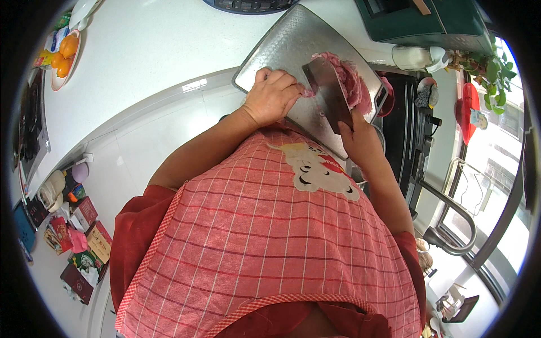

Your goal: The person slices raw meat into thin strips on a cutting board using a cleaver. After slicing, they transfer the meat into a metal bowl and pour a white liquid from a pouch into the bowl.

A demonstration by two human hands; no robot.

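Observation:
A metal cutting board lies on the white counter. My right hand grips a cleaver by its handle, its broad blade tilted over the board. Sliced raw meat is heaped against the blade's right side. My left hand, fingers curled, presses on the board left of the blade. A small piece of raw meat shows at its fingertips, between hand and blade. Smaller scraps lie near the blade's lower edge.
A red bowl is partly visible beyond the board, beside a black stove. A glass jug and a dark green appliance stand at the upper right. A plate of oranges is at the far left; a faucet is at right.

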